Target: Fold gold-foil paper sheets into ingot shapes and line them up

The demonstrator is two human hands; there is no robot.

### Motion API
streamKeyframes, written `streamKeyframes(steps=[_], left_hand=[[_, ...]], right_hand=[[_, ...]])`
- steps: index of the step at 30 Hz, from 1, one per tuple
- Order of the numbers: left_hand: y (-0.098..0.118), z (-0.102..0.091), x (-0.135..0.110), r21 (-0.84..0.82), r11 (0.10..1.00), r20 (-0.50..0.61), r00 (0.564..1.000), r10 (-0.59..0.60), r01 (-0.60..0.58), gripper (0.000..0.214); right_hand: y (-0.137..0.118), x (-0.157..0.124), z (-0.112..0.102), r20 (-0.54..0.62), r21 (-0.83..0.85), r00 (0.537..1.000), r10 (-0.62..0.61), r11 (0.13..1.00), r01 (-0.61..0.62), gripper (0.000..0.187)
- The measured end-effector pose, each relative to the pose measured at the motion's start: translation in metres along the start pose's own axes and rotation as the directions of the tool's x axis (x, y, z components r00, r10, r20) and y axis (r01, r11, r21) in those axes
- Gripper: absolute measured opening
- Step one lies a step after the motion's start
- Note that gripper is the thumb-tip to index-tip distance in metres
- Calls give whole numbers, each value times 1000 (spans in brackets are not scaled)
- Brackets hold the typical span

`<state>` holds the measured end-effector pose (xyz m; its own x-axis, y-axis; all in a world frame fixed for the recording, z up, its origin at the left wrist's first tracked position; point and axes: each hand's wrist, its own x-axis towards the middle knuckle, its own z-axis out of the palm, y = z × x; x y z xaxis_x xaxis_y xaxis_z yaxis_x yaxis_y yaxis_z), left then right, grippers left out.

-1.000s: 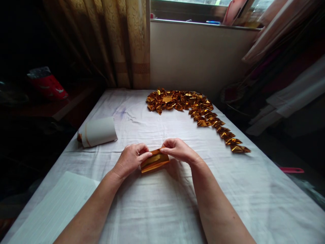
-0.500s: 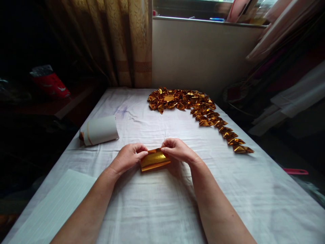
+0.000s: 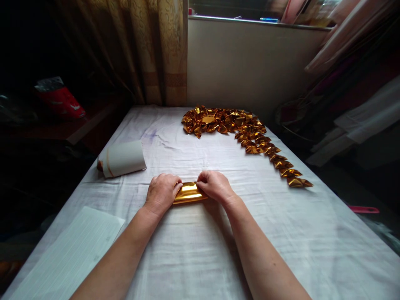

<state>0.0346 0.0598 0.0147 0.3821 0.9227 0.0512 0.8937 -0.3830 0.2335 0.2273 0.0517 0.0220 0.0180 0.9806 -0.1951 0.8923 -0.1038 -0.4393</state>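
Observation:
A shiny sheet of gold foil paper (image 3: 189, 192), folded into a narrow strip, lies low over the white cloth in front of me. My left hand (image 3: 162, 191) is closed, pinching its left end between thumb and fingers. At the far right corner my right hand (image 3: 214, 185) is closed on it too, fingertips bent over the upper edge. The fingers hide both ends of the strip. Beyond my hands, a heap of folded gold foil pieces (image 3: 218, 121) rests at the far edge, and a row of the same pieces (image 3: 279, 162) trails down the right side.
A white cardboard tube (image 3: 125, 159) lies on its side at the left. Nearer, a pale lined sheet of paper (image 3: 73, 246) sits partly under my left forearm. The white cloth (image 3: 187, 258) covers the surface. A curtain (image 3: 156, 54) and wall (image 3: 243, 62) stand behind.
The foil paper's far edge has been folded over toward me, so the strip looks narrower. My left hand has turned and moved slightly right over its end; my right hand stays at its end.

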Motion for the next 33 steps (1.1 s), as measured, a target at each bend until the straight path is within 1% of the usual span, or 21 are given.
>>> streamKeyframes(steps=[2, 5, 8, 10, 13, 16, 19, 22, 25, 30, 33], left_hand=[[2, 3, -1, 50, 999, -35, 999, 7, -5, 16], [2, 2, 0, 76, 996, -49, 998, 39, -35, 15], [2, -5, -1, 100, 992, 17, 997, 78, -80, 18], [5, -12, -3, 128, 988, 81, 994, 79, -89, 19], [12, -21, -7, 173, 981, 137, 989, 60, -84, 21], [18, -24, -10, 183, 980, 139, 989, 58, -83, 20], [22, -23, -12, 198, 977, 131, 990, 57, -82, 20], [25, -22, -13, 217, 973, 124, 991, 54, -80, 21], [27, -20, -16, 228, 971, 114, 992, 51, -76, 21], [27, -16, -24, 237, 968, 95, 994, 59, -80, 25], [26, -12, -29, 230, 969, 81, 994, 74, -90, 28]], right_hand=[[-2, 0, 2, -22, -56, 1000, 9, 998, -10, 14], [-3, 0, 4, -52, -68, 999, 8, 998, -12, 17], [-2, 0, 6, -52, -82, 999, 16, 996, -20, 16], [-2, 0, 6, -43, -105, 999, 12, 994, -17, 12], [-4, -2, 6, -71, -165, 997, -42, 986, 30, 13], [-11, -5, 6, -103, -251, 987, -124, 963, 94, 14], [-18, -9, 8, -50, -287, 979, -196, 942, 173, 13], [-19, -12, 13, -27, -249, 974, -224, 946, 210, 17], [-10, -16, 23, -90, -177, 961, -261, 954, 242, 20], [8, -27, 38, -272, -51, 878, -394, 917, 396, 7], [11, -35, 42, -304, -21, 853, -424, 898, 439, 13]])
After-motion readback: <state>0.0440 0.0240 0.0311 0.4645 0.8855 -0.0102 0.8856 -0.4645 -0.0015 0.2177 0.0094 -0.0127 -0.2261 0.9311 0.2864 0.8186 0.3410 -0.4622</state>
